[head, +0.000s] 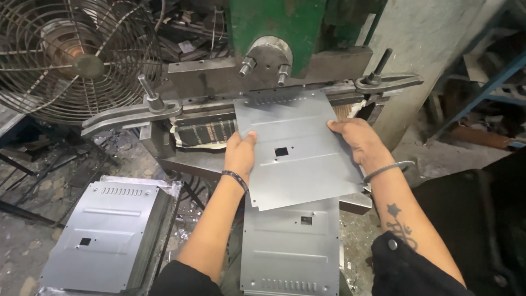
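We grasp a flat grey metal sheet with a small square hole (296,148) by its edges, left hand (239,155) and right hand (357,138), its far edge under the green press machine (276,33).

fan (76,57) cropped, lower sheet (290,249) half-covered

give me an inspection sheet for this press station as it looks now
surface: press bed dark and worn, metal scraps on the floor beside it
job's things: grey metal sheet with a square cutout, far slotted edge under the green press
clutter: sheet stack lower left; another sheet below the held one
grippers: left hand grips the sheet's left edge, right hand its right edge
cables: thin wires behind the press, blurred
surroundings: caged fan upper left, blue frame right
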